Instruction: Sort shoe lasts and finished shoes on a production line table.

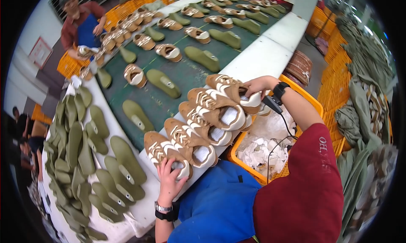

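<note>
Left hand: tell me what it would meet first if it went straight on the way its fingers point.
The left hand would likely meet the leftmost shoe in the near row; it seems to touch it, though depth is hard to judge.

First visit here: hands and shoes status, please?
Left hand at near row's leftmost shoe. Right hand at its rightmost shoe's opening. Cable hangs below right hand.

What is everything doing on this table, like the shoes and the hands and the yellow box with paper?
Brown shoes in the row: laced, side by side
Left hand: touching the row's left end
Right hand: at the row's right end
Green lasts on the white table: heaped
Yellow crate: open-topped
Paper scraps: loose, inside
</note>
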Available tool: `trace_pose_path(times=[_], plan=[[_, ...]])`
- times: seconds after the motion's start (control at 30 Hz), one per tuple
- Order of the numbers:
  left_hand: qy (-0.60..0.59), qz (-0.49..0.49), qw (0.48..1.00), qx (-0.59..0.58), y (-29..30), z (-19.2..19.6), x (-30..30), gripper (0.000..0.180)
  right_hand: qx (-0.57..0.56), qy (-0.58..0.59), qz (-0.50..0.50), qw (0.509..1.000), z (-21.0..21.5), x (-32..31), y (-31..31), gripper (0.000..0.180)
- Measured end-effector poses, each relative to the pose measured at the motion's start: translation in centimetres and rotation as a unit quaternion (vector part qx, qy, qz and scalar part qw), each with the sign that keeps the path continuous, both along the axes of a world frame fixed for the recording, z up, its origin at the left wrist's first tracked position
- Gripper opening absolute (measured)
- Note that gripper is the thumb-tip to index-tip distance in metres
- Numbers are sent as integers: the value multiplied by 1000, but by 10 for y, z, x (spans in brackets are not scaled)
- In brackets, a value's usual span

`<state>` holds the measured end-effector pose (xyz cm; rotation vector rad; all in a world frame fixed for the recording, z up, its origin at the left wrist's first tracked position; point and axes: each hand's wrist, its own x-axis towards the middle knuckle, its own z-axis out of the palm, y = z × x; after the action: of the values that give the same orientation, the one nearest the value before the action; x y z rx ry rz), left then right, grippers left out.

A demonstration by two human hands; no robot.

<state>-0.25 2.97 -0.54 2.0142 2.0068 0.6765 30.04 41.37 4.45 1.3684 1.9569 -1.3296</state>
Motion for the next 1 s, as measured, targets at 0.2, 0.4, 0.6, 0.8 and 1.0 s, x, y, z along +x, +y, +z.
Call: trace_pose_path(times=[0.2, 0.4, 0.6, 0.8, 1.0], plan=[[-15, 43, 998, 40, -22, 9, -4, 38, 367, 148, 9, 918, 2, 11, -14, 64], [4, 281, 949, 140, -89, 25, -43, 29, 264, 365, 93, 888, 51, -102, -184, 32], [-83, 390, 905, 146, -131, 11, -51, 22, 288, 296, 340, 845, -39, -177, -291, 41], [-74, 376, 911, 152, -132, 6, -35, 24, -148, 434, 12, 889, -16, -175, -262, 38], [-306, 381, 833, 261, -97, 38, -53, 48, -576, 519, -294, 560, 1, -161, -253, 57]])
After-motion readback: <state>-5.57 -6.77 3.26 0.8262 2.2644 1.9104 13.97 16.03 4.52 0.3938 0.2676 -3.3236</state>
